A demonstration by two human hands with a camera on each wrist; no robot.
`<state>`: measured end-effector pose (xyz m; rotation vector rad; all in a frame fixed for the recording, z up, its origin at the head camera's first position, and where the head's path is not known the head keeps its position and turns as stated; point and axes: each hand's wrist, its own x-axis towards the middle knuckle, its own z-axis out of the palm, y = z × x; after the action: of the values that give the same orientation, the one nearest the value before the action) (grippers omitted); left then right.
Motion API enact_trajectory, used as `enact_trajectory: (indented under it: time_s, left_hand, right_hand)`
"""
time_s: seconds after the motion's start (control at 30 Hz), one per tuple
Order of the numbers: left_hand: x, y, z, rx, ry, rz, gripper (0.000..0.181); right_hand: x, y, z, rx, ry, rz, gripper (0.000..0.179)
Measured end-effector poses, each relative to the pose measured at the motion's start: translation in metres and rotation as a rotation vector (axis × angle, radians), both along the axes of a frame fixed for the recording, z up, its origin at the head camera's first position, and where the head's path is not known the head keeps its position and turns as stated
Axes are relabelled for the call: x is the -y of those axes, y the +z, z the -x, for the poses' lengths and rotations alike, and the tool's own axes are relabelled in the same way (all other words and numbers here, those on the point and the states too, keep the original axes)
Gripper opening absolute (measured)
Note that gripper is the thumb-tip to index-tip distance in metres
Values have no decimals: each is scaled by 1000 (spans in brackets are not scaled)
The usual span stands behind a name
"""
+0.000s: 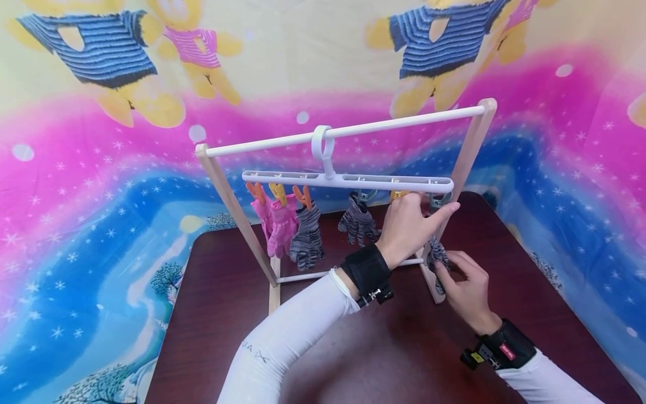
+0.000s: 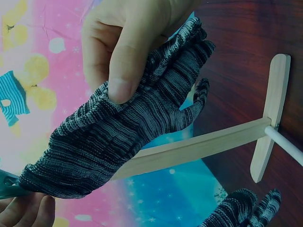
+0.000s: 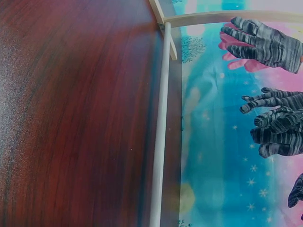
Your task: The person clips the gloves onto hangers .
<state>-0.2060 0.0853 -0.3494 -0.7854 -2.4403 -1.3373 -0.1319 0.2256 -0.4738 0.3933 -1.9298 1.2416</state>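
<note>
A grey striped knit glove hangs at the right end of a white hanger, its cuff at a grey-green clothespin. My left hand is at that clothespin, fingers bent and thumb stretched across just below it; its fingertips lie against the cuff edge in the left wrist view. Lower down, my right hand pinches the same glove between thumb and fingers. The right wrist view shows neither hand, only several hanging grey gloves.
The hanger's ring hooks over the white rod of a wooden stand on a dark red table. Pink gloves and a grey glove hang at left from orange and yellow clothespins. Another grey glove hangs near the middle.
</note>
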Motion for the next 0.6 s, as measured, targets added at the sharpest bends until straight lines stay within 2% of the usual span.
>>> enact_trajectory:
  time_s: [0.13,0.27,0.4,0.6]
  left_hand:
    - [-1,1,0,-49,11,16,29]
    - [-3,1,1,-63,25,34,27]
    - [-3,0,1,-73,39,53,29]
    - [-4,1,1,-146,46,86,33]
  right_hand:
    - [0,2,0,5,-5,-11,27]
    - [0,2,0,6,-12,-17,27]
    - [-2,-3,2,1,-18,-23,28]
    - [-8,-13,7,-1,-25,-38,30]
